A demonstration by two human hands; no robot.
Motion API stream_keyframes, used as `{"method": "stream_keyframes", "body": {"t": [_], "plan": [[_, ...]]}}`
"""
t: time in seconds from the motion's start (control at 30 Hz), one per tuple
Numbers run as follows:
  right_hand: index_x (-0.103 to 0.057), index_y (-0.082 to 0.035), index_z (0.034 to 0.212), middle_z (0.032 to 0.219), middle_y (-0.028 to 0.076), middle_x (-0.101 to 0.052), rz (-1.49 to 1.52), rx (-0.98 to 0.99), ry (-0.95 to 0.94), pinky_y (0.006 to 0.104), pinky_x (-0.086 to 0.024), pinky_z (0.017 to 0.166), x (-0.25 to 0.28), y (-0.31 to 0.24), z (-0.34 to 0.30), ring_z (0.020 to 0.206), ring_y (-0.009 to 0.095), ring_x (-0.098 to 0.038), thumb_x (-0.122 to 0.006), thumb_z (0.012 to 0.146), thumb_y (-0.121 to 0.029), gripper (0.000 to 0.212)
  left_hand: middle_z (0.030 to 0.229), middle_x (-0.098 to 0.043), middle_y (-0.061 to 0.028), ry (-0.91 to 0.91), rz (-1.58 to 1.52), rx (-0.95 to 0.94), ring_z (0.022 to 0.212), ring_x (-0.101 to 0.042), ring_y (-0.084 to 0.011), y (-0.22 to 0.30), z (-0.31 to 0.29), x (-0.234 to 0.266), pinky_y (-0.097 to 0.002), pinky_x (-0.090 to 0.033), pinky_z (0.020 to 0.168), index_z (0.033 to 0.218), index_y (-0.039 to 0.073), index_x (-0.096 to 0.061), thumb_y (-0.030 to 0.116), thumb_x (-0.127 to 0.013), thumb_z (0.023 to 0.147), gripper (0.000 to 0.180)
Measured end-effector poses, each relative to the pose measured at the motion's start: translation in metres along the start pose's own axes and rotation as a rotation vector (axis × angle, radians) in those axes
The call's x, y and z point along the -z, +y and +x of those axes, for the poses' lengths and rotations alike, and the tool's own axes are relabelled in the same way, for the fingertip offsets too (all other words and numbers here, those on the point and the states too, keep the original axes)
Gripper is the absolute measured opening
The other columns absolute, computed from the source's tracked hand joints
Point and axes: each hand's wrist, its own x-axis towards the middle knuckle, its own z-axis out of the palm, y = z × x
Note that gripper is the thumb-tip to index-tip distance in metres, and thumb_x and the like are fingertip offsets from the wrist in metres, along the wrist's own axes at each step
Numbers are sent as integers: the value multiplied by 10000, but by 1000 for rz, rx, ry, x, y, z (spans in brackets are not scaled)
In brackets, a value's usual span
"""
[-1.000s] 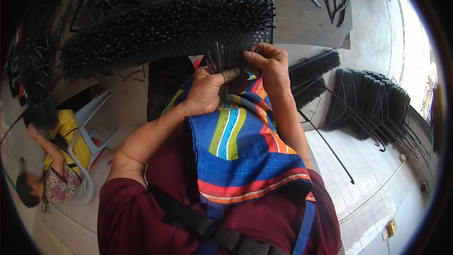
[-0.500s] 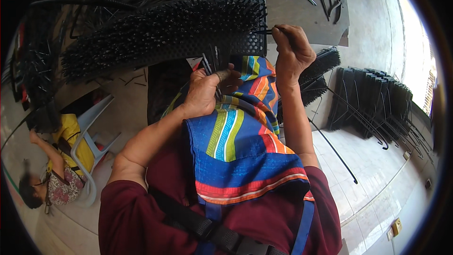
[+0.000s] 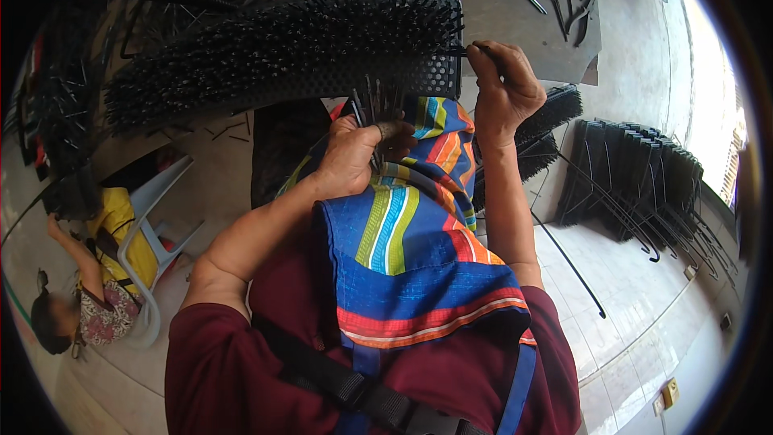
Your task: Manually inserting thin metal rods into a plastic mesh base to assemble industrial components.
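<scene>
Up front, the right hand (image 3: pixel 509 89) pinches a strip (image 3: pixel 460 52).

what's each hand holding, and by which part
Left hand: a bundle of dark strips, gripped below their upper ends. Right hand: apparently one dark strip, pinched toward its right end.

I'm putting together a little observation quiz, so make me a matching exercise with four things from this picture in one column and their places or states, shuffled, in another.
Column one
1. The wearer's left hand
2. The wearer's right hand
3. Multicoloured striped cloth apron
4. Pale blue plastic chair

Column two
A. Beside another person, at the picture's left
B. Pinching beside the right end of the long black bristled panel
C. Gripping a bundle of thin dark strips
D. Draped over the wearer's lap

Pairs: 1-C, 2-B, 3-D, 4-A
</scene>
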Motion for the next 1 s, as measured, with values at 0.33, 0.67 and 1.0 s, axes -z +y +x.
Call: {"method": "stream_keyframes", "body": {"t": [0.33, 0.67, 1.0], "plan": [[-663, 35, 786, 739, 41, -631, 42, -55, -3, 192, -428, 595, 0, -2, -1, 664, 70, -549, -721, 716, 76, 100, 857, -692, -158, -9, 6, 4, 744, -696, -236, -1, 1, 3, -326, -584, 632, 950, -27, -640, -2, -594, 863, 102], [-672, 25, 796, 727, 61, -629, -133, 46, -111, 216, -440, 548, -12, 5, -7, 611, 84, -560, -731, 716, 53, 104, 853, -693, -158, -27, 36, 23, 742, -693, -239, 0, 2, 4, -319, -572, 626, 954, -23, -650, 26, -589, 876, 110], [-686, -7, 827, 694, 66, -611, -346, 141, -172, 233, -448, 539, -10, 1, -12, 598, 119, -586, -745, 719, 2, 124, 872, -691, -155, -34, 1, 28, 751, -694, -239, 1, 4, 5, -326, -580, 650, 999, -17, -636, 7, -581, 873, 140]]}}
